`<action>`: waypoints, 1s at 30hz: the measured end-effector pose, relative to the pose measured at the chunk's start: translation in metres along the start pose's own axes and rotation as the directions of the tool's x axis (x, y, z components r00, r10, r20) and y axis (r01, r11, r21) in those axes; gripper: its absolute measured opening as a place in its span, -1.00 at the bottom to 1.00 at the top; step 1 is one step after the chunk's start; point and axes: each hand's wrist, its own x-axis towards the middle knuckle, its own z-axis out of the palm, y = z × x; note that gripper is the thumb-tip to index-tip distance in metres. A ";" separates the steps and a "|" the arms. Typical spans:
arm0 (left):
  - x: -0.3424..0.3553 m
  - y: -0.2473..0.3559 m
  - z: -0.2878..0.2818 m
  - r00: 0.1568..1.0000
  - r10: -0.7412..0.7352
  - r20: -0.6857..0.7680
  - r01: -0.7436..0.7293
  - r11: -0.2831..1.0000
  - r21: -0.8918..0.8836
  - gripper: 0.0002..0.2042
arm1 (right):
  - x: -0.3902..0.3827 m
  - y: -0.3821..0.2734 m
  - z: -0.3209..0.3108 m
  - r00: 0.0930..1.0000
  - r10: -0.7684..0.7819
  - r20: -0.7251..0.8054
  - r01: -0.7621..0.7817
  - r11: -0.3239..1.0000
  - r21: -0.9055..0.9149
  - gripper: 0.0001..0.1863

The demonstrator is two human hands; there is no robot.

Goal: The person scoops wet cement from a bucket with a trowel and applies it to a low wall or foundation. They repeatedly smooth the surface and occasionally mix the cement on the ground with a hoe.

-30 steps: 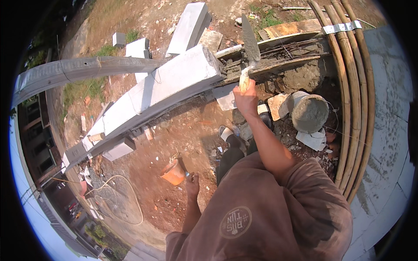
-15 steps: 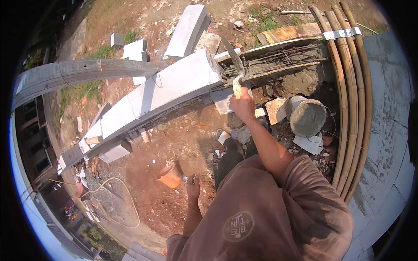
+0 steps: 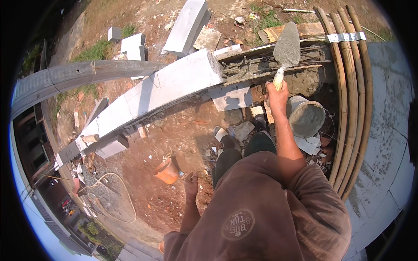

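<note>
My right hand [image 3: 277, 98] grips the pale handle of a pointed trowel [image 3: 287, 45]. The blade's broad grey face shows, held over a long trough with steel bars and wet mortar [image 3: 257, 68]. Just left of the trough, a row of white blocks [image 3: 174, 85] forms a low wall. Below my right hand stands a bucket of grey mortar [image 3: 307, 118]. My left hand [image 3: 191, 185] hangs low with its fingers curled and nothing visible in them. Near it, an orange bucket [image 3: 166, 171] lies tilted on the soil.
Bamboo poles [image 3: 348, 104] stand bound at right, beside a grey block wall [image 3: 387, 122]. A metal channel beam [image 3: 87, 75] crosses to the white wall. Loose blocks [image 3: 185, 28] lie beyond. A pale hose [image 3: 133, 202] curls at lower left; rubble surrounds my feet.
My right hand has moved right with the trowel. The blade has turned from edge-on to showing its broad face. My left hand stays low, nearly in place.
</note>
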 end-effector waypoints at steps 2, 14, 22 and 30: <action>0.001 -0.004 0.003 1.000 -0.019 0.018 0.019 1.000 0.007 -0.55 | 0.002 -0.001 0.016 0.992 0.127 -0.017 -0.126 0.990 0.062 -0.63; 0.017 -0.017 0.038 0.990 -0.115 0.077 0.113 0.993 0.025 -0.52 | -0.039 0.077 -0.122 0.789 0.286 0.544 0.176 0.743 -0.645 -0.61; 0.006 -0.054 0.113 0.967 -0.239 0.087 0.251 0.952 -0.174 -0.57 | 0.148 0.184 0.010 0.373 0.718 0.588 0.826 0.032 -0.563 -0.68; -0.033 -0.072 0.155 0.926 -0.337 0.172 0.346 0.938 -0.023 -0.57 | 0.173 0.167 0.031 0.507 0.647 0.569 0.752 -0.010 -0.659 -0.57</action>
